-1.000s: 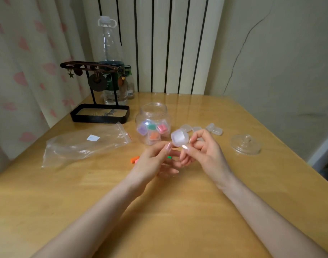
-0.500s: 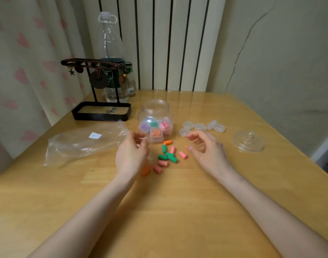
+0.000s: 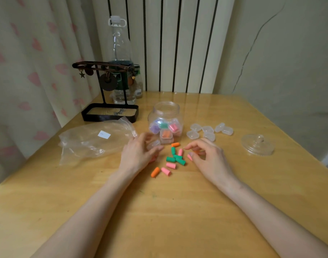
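**Progress.** We judge the work to be packing loose foam earplugs (image 3: 175, 159) into small cases and storing those in the jar (image 3: 166, 107). We put it at roughly the middle.
- Done: several filled cases (image 3: 166, 135), showing purple, green, pink and orange inside, lie in the open jar. The jar stands mid-table, toward the far edge.
- Left:
  - Nine earplugs that we count plainly lie loose on the table (image 3: 159, 211), just in front of the jar and between the two hands.
  - A row of empty cases (image 3: 207, 130) sits just right of the jar.
  - The jar lid (image 3: 258, 145) rests apart near the right edge, not yet on.

**Hands.** The left hand (image 3: 139, 155) holds a small clear case (image 3: 154, 144) between thumb and fingers, just left of the heap. The right hand (image 3: 207, 157) hovers at the heap's right end, fingers curled.

**Uncertain.**
- The left fingers are blurred, so we cannot read whether the held case is open or has anything in it.
- A reddish bit shows under the left palm, and an orange fleck shows under the right fingers.
- We cannot tell whether the right hand pinches an earplug.
- The jar's wall obscures the number of cases inside.
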A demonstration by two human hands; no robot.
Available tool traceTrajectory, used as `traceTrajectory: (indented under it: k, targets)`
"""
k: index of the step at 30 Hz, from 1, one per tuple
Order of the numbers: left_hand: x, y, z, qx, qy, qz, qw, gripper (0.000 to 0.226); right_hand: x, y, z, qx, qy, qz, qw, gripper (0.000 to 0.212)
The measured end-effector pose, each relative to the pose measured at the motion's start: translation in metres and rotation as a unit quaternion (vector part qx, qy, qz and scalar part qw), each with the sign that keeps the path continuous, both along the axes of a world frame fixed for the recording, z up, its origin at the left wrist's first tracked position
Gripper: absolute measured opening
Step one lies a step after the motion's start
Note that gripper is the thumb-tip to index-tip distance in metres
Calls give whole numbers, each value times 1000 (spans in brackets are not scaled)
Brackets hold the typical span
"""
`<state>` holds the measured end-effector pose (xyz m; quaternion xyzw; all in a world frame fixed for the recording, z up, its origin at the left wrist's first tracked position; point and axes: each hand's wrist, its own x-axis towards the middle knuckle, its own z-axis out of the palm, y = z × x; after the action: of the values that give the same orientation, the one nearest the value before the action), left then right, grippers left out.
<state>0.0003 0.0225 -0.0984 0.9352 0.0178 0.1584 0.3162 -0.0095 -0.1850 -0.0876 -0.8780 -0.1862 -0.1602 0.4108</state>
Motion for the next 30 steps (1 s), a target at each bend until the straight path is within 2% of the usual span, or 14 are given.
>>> traceTrajectory:
  k: [4,10,14,17,19,23,26,30]
  targets:
    - [-1,-8,0,33,-23,-4,999,29,-1,3,-2,19,-1,12,1000,30]
    - [-22,-19,26,-69,-90,-32,993,11,-11,4,9,87,12,71,994,39]
    - [-34,-37,18,-157,-13,-116,981,21,-12,6,7,93,52,87,990,44]
    - [-27,-36,9,-119,-36,-97,987,20,-12,6,1,72,64,87,992,37]
    - [-25,-35,9,-127,-43,-91,987,17,-11,6,0,70,65,81,992,32]
    - [-23,-32,9,-68,-117,-60,989,28,-11,5,1,73,48,73,993,38]
    - [-32,-35,22,-161,-99,-109,976,28,-13,5,6,118,35,83,989,43]
    - [-49,-45,38,-328,4,-208,921,20,-13,3,15,218,27,109,969,30]
